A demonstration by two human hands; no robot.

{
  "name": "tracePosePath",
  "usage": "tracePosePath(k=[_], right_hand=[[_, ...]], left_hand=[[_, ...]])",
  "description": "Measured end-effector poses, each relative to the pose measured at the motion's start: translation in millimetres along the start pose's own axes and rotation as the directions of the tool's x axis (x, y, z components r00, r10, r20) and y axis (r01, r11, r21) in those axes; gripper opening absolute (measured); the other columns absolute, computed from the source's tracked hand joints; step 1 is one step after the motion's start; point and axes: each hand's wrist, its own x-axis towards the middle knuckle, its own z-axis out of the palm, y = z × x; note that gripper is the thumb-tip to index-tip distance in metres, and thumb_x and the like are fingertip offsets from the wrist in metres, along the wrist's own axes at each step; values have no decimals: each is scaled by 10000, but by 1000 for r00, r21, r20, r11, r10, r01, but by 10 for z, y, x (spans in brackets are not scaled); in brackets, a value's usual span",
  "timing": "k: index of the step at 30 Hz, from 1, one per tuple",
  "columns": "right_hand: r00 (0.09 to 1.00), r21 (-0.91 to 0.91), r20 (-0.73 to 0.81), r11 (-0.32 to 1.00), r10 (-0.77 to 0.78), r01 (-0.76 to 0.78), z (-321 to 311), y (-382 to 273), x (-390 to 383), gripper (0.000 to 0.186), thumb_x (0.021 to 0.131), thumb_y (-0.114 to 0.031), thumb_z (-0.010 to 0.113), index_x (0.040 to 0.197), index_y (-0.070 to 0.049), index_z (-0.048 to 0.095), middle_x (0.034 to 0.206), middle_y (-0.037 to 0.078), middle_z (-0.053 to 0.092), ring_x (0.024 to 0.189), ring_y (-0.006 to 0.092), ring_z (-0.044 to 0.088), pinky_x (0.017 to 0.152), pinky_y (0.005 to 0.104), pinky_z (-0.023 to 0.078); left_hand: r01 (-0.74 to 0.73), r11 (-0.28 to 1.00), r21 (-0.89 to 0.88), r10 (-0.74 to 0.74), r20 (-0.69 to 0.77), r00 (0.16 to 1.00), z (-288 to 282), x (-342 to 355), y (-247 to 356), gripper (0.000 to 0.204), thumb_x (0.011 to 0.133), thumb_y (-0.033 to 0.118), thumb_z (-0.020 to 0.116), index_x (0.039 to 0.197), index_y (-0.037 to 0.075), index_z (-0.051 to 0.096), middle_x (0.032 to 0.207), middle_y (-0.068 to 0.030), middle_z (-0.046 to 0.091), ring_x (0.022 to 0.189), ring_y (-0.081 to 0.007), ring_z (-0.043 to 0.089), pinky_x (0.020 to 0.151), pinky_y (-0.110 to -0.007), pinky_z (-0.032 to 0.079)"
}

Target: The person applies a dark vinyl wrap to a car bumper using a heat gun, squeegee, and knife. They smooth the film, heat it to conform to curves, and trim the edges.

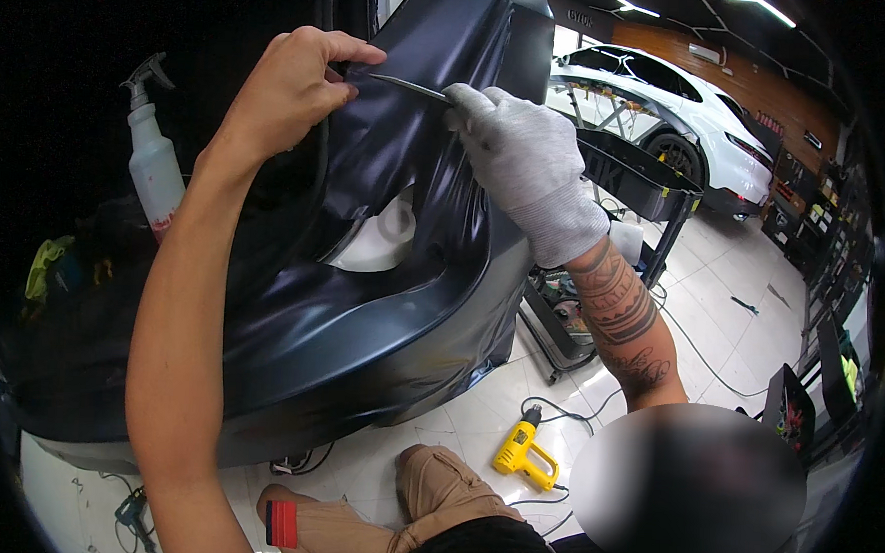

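Observation:
Glossy dark vinyl film point(408, 149) drapes in folds over a large curved car body panel point(381, 362), probably a bumper. My bare left hand point(293, 86) is at the film's upper left part, thumb and forefinger pinched around its dark edge. In my right hand point(525, 148), which wears a light grey knit glove, is a thin pointed metal blade point(407, 83), like a craft knife. Its tip points left, close to my left fingertips. The knife's handle is hidden in the glove. Below my hands, an opening in the film point(380, 237) shows a white surface.
A spray bottle point(154, 164) stands left of my forearm. On the tiled floor lies a yellow heat gun point(526, 455) with its cord. A black wheeled cart point(567, 339) is behind my right arm. Further back is a white car point(701, 130). A blurred round patch covers the lower right.

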Motion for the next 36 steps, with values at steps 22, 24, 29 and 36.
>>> tracePosePath(k=[22, 24, 29, 36], right_hand=[[902, 386, 361, 843, 237, -376, 118, -326, -405, 189, 935, -182, 605, 924, -13, 688, 612, 173, 609, 570, 305, 651, 550, 381, 510], [877, 366, 394, 828, 276, -425, 124, -366, -479, 193, 933, -188, 608, 904, -12, 682, 602, 171, 600, 563, 308, 646, 545, 379, 505], [848, 274, 407, 841, 338, -467, 179, -537, -662, 215, 924, -194, 608, 815, -13, 643, 605, 183, 599, 582, 340, 642, 552, 409, 515], [692, 265, 573, 700, 439, -663, 202, -787, -808, 271, 946, -241, 545, 854, -9, 652, 722, 224, 651, 736, 396, 668, 699, 486, 546]], left_hand=[[9, 1000, -24, -11, -68, 998, 17, -29, -125, 676, 773, -38, 655, 1401, 178, 525, 1222, -211, 641, 722, -90, 600, 709, -251, 545], [31, 998, -53, -34, -51, 998, 19, -36, -191, 707, 777, -35, 655, 1429, 185, 491, 1250, -218, 624, 731, -89, 602, 712, -250, 544], [60, 993, -106, -59, 7, 998, 5, -120, -333, 689, 786, -27, 650, 1428, 163, 487, 1300, -212, 594, 760, -92, 611, 724, -254, 543], [156, 981, -111, -153, 40, 987, -56, -205, -345, 650, 790, -25, 631, 1405, 146, 511, 1294, -198, 599, 747, -82, 591, 653, -227, 525]])
